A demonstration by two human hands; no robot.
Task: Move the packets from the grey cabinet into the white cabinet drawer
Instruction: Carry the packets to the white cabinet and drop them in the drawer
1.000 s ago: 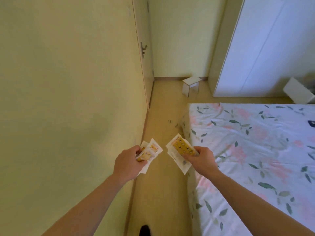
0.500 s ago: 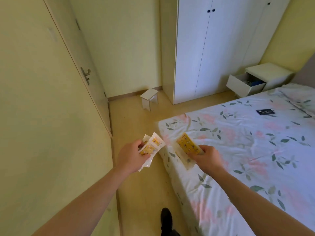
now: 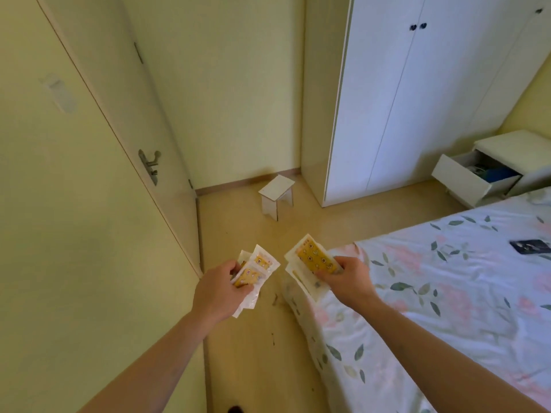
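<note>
Both forearms reach forward from the bottom edge, hands level and a little apart above the floor beside the bed [image 3: 447, 293]. The left hand [image 3: 219, 292] shows its back, thumb on top, fingers curled round a fan of packets [image 3: 256, 271] — their long axes run up and to the right, the lower ends sticking out below the hand. The right hand [image 3: 347, 281] grips a second stack of packets [image 3: 311, 259] over the bed's corner, thumb across the top one, their long axes running up and to the left. The white cabinet [image 3: 512, 150] stands far right by the wardrobe [image 3: 417, 99], its drawer [image 3: 465, 183] pulled open — the contents are hard to make out. How many packets each hand has is unclear.
</note>
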